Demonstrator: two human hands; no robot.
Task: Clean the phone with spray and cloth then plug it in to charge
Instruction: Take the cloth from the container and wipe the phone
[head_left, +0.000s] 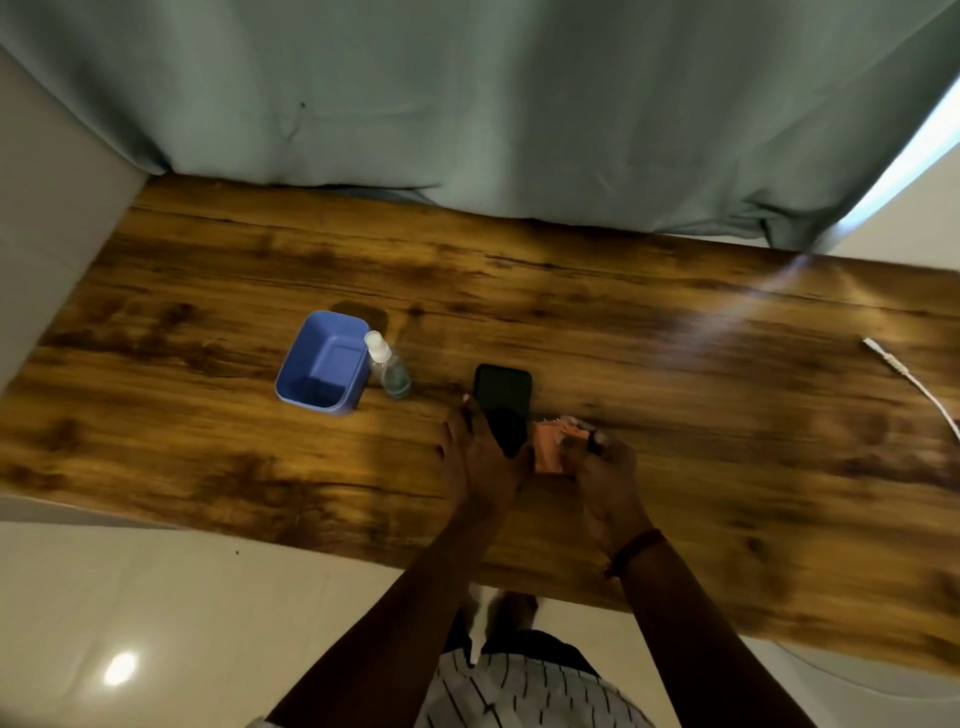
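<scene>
Near the front edge of the table (675, 415): phone (503, 402) gripped at its near end by left hand (480, 457), likely steadied for wiping; orange cloth (551, 451) bunched in closed right hand (605, 478), just right of phone. Spray bottle (387, 366) and blue tub (324, 361) parked left, cable (914, 384) far right, bare wood between for reaching across.
</scene>
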